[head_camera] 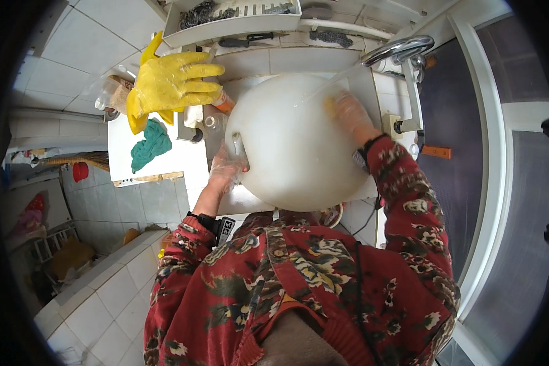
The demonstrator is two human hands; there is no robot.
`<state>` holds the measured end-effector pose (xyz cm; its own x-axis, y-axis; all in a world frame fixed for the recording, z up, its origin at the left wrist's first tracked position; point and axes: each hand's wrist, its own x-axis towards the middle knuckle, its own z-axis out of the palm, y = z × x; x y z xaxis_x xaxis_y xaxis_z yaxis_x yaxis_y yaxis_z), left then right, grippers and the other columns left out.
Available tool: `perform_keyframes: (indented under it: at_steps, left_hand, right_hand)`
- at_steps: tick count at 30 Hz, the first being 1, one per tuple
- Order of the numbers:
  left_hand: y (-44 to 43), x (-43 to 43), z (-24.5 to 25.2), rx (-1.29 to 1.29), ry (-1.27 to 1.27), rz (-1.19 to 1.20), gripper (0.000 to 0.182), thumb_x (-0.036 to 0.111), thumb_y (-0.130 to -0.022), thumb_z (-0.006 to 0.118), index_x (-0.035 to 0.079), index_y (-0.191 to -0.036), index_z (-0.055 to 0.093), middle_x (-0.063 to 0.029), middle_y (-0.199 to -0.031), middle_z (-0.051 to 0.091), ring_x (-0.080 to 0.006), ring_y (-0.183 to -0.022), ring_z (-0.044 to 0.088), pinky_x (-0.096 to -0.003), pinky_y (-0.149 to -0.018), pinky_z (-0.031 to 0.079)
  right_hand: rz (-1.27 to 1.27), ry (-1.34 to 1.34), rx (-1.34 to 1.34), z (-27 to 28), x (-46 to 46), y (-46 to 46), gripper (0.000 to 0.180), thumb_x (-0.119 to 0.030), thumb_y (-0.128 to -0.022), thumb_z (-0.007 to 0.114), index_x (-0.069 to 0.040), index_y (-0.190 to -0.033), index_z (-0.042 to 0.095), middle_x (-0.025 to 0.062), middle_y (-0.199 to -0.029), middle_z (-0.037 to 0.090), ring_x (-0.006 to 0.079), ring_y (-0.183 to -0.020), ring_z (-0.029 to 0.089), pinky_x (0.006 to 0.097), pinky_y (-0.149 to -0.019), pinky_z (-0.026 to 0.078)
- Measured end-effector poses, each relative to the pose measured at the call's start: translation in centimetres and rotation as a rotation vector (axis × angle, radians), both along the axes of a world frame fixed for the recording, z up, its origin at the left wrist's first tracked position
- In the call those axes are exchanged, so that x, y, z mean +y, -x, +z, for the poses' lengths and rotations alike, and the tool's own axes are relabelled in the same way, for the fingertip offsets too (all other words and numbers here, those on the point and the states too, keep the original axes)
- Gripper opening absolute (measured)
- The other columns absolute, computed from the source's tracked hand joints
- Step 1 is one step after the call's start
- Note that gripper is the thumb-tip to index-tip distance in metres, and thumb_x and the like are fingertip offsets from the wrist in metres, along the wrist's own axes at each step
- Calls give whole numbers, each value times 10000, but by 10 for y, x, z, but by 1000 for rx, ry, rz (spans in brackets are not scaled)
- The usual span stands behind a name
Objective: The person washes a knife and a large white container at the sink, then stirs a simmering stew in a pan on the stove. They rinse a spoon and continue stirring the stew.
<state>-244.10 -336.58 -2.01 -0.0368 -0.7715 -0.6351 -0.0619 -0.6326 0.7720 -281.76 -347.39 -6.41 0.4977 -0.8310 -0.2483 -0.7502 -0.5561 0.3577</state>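
A large round whitish metal bowl or basin (297, 146), perhaps seen from its outside, fills the sink area before me; a small handle (238, 145) sits on its left side. My left hand (228, 167), in a clear plastic glove, grips the bowl at this handle. On the bowl's upper right lies my right hand (351, 112), also in clear plastic and blurred, with something yellowish, perhaps a sponge, under its fingers. From the chrome faucet (398, 49) a thin stream of water falls onto the surface near that hand.
Yellow rubber gloves (176, 82) hang at the left above a green cloth (151, 145) on a white surface. Knives (244, 42) and steel wool (331, 38) lie behind the sink, below a white rack (233, 20). A glass bottle (212, 122) stands left of the bowl. Sliding door frames rise at right.
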Motion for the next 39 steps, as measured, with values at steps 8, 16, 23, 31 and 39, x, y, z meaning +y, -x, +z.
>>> perform_keyframes:
  at_steps: [8, 16, 23, 31, 39]
  left_hand:
    - [-2, 3, 5, 110, -88, 44, 772, -122, -719, 606, -1, -1447, 377, -76, -1060, 625, -144, -821, 578, -264, -736, 503]
    - [-4, 5, -4, -17, 9, -37, 763, -111, -725, 615, -19, -1442, 369, -78, -1052, 624, -149, -842, 588, -269, -726, 512]
    - [-3, 10, -22, -114, 78, -65, 871, -57, -704, 662, -44, -1487, 279, -127, -1087, 647, -150, -880, 612, -259, -739, 515]
    - [6, 3, -23, -186, 25, -89, 915, -54, -681, 668, -33, -1500, 261, -132, -1165, 629, -172, -952, 609, -258, -820, 499]
    - [4, 11, -29, 13, 75, 3, 928, -69, -647, 667, 23, -1497, 306, -99, -1149, 629, -177, -903, 608, -271, -784, 508]
  right_hand:
    - [61, -251, -1176, -53, 21, -60, 154, -172, -938, 505, -102, -962, 640, 62, -830, 620, 254, -888, 617, 338, -736, 504]
    - [-370, 101, -291, -36, -13, -13, 142, -161, -906, 556, -51, -931, 642, 146, -784, 621, 269, -800, 623, 361, -705, 514]
    - [-296, -237, -996, -17, 68, -72, 175, -169, -884, 586, -51, -983, 668, 183, -907, 663, 307, -824, 674, 422, -699, 556]
    - [-406, -194, -583, -20, 32, -146, 230, -93, -902, 519, -3, -1091, 613, 213, -1049, 627, 352, -960, 645, 448, -768, 542]
    - [-694, -183, -717, -66, 6, -124, 408, -275, -1018, 371, 37, -1216, 544, 242, -1150, 632, 374, -1009, 645, 437, -864, 534]
